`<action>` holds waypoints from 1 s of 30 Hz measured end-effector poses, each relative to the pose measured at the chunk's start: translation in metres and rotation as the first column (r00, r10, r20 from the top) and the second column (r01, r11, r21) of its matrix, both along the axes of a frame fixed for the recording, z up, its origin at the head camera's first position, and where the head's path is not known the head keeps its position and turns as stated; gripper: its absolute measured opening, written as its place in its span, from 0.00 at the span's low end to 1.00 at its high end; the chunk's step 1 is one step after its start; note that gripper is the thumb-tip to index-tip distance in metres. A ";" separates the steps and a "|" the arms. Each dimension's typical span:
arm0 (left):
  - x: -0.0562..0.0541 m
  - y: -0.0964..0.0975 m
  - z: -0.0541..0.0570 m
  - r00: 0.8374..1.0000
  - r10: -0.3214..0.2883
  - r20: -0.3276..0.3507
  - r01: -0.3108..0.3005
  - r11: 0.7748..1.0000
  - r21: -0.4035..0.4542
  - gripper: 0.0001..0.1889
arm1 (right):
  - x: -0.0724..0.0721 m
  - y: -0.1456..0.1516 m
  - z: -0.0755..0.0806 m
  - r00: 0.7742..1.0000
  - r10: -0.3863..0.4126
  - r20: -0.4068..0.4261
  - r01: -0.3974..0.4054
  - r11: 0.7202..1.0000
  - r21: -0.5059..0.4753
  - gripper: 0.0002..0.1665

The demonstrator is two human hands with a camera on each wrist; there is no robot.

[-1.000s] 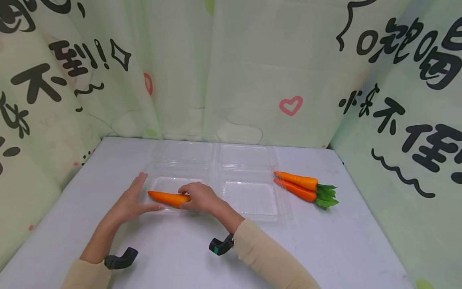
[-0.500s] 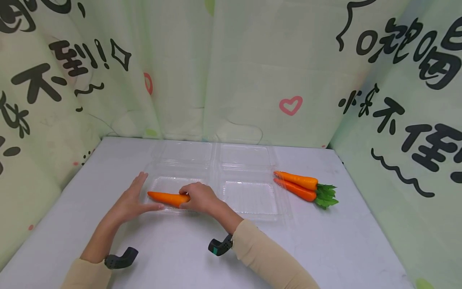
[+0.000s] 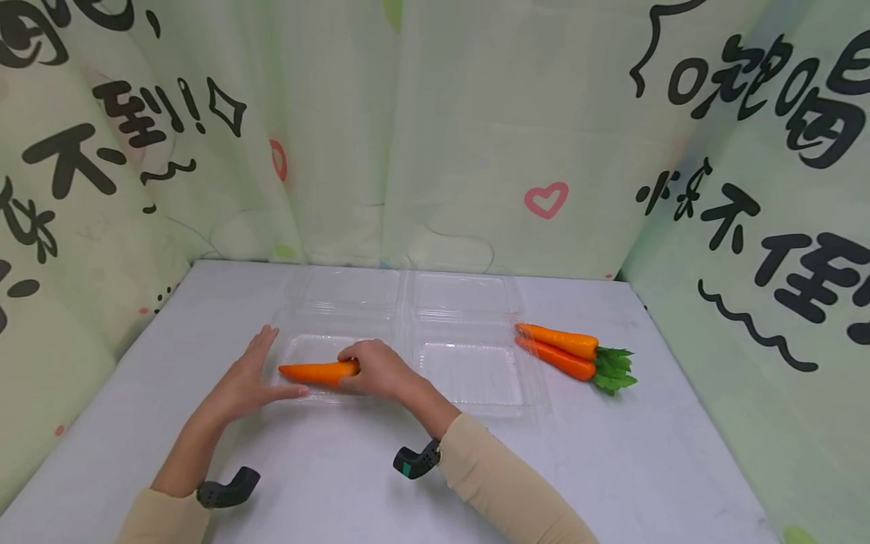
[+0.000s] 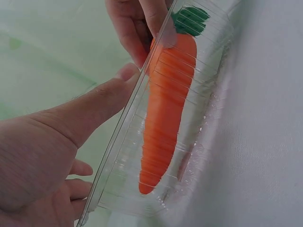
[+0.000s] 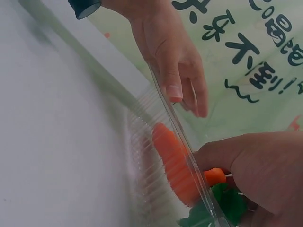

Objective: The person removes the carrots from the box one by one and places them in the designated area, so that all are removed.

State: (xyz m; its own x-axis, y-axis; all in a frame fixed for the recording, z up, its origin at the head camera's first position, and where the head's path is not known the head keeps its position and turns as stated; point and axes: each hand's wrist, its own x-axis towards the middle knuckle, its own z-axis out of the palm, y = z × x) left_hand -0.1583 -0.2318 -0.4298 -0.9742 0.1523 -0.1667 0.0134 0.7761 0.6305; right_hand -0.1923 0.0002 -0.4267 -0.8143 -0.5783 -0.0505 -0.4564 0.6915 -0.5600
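Observation:
My right hand [image 3: 381, 370] grips the thick, leafy end of an orange carrot [image 3: 314, 373], whose pointed tip faces left. The carrot lies inside the left clear plastic clamshell box [image 3: 299, 347]; the box's ribbed wall stands in front of it in the left wrist view. Green leaves [image 4: 191, 21] show at the gripped end, mostly hidden by the hand in the head view. My left hand [image 3: 248, 381] rests at the left end of that box, fingers straight and spread, thumb at its front rim.
A second clear clamshell box [image 3: 469, 374] lies to the right, its lid [image 3: 465, 295] folded back. Past its right side lie two more carrots [image 3: 560, 355] with green leaves [image 3: 614, 370]. A printed curtain [image 3: 462, 136] encloses the white table [image 3: 612, 468].
The carrot's tip has dropped slightly toward the front of the box, so the carrot lies more level in the head view. The left hand stays in place, and the right hand has barely moved.

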 end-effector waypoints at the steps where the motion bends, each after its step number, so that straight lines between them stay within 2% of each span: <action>1: 0.000 0.000 0.000 1.000 0.000 0.001 0.000 1.000 0.000 0.65 | 0.000 0.001 0.001 1.000 -0.001 0.005 0.001 1.000 -0.010 0.18; 6: 0.001 0.000 0.000 1.000 0.004 -0.004 -0.004 1.000 -0.003 0.64 | 0.000 0.002 0.004 1.000 -0.013 0.029 0.014 0.999 -0.048 0.20; 14: 0.001 0.000 0.000 1.000 -0.003 -0.020 0.002 1.000 -0.030 0.63 | 0.000 0.006 0.007 1.000 -0.024 0.018 0.025 0.996 -0.081 0.20; 26: 0.000 0.000 0.003 0.999 -0.041 -0.029 0.040 0.999 -0.033 0.59 | 0.000 0.016 0.016 0.998 -0.046 0.051 0.052 0.990 -0.128 0.22; 30: -0.001 0.001 0.004 0.998 -0.051 -0.036 0.050 0.998 -0.026 0.59 | 0.000 0.020 0.018 0.998 -0.048 0.034 0.052 0.991 -0.123 0.22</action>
